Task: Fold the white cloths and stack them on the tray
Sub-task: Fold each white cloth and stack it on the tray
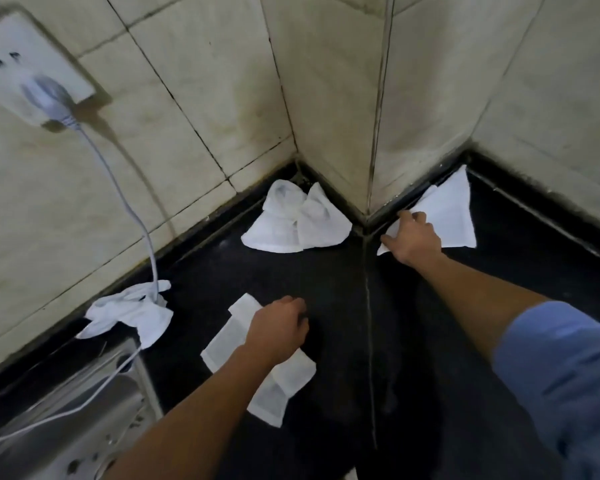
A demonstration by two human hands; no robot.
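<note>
Several white cloths lie on a black counter [326, 289]. My left hand [278, 329] rests with curled fingers over the right edge of a flat, partly folded cloth [232, 341]; its fingertips hide whether it grips the cloth. My right hand [413, 237] reaches to the far right and grips the near corner of a triangular cloth [447, 213] lying against the wall. A loosely bunched cloth [291, 223] sits in the back corner. A crumpled cloth [132, 311] lies at the left. A metal tray-like piece [84, 403] shows at the bottom left.
Tiled walls close in the counter at the back, with a jutting wall corner [371, 188] between the two far cloths. A wall socket [25, 67] holds a plug, and its grey cable [132, 216] runs down over the crumpled cloth and the metal piece.
</note>
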